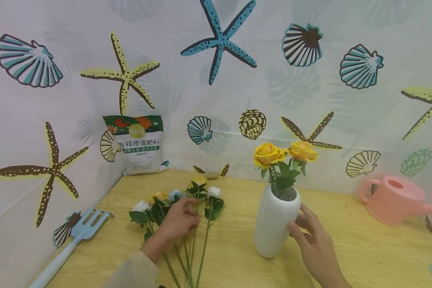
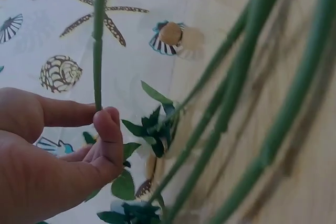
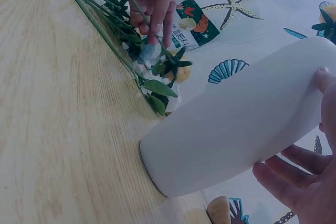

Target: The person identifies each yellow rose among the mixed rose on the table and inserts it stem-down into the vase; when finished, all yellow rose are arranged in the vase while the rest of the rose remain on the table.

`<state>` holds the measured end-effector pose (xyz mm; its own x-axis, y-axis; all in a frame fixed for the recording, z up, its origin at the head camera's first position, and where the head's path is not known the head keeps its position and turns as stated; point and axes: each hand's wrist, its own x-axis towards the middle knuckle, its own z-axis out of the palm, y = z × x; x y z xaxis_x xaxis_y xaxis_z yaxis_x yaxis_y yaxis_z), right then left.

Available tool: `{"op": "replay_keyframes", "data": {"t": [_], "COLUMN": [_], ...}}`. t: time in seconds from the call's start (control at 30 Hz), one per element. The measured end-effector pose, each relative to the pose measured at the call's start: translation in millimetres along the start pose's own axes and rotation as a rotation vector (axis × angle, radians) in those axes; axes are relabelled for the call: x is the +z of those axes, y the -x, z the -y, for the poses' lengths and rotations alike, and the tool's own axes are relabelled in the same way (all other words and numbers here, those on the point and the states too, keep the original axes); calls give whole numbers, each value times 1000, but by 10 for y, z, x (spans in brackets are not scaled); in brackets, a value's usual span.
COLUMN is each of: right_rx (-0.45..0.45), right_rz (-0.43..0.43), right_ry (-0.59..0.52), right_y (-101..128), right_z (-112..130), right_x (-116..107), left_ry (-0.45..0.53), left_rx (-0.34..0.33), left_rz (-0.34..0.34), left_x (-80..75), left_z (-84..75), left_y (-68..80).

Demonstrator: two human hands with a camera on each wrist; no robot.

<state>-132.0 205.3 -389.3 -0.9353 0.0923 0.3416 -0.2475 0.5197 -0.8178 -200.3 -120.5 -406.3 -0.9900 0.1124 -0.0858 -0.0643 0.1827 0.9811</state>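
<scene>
Lying at the far left of the wooden counter (image 1: 345,248) is a pale blue garden fork (image 1: 72,240), its tines toward the wall; behind it a white fertilizer bag (image 1: 139,145) leans on the shell-printed backdrop. Next comes a loose bunch of flowers (image 1: 180,200) spread flat on the counter, blooms away from the person, stems running back toward them. The left hand (image 1: 178,220) reaches into this bunch, and the left wrist view shows its thumb and forefinger pinching one green stem (image 2: 97,40). Further right stands a white vase (image 1: 276,220), upright, with two yellow roses (image 1: 284,154) in its mouth. The right hand (image 1: 315,240) grips the vase's right side, fingers curled round its wall. At the far right sits a pink watering can (image 1: 396,200), well apart from the vase.
</scene>
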Motion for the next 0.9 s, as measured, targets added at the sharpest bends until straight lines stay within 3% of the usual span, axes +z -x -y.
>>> {"op": "replay_keyframes", "data": {"t": [0.13, 0.5, 0.67, 0.9], "right_rx": [2, -24, -31, -69], "right_rz": [-6, -20, -19, -33], "right_ry": [4, -20, -23, -21], "right_y": [8, 28, 27, 25], "right_z": [-10, -3, 7, 14], "right_x": [-19, -27, -23, -14], "left_ry": [83, 255, 366, 422], "left_rx": [79, 303, 528, 883], "left_rz": [-24, -124, -151, -237], "left_x": [79, 416, 604, 808], "left_z": [-135, -697, -964, -1322], "left_y": [23, 131, 174, 179]}}
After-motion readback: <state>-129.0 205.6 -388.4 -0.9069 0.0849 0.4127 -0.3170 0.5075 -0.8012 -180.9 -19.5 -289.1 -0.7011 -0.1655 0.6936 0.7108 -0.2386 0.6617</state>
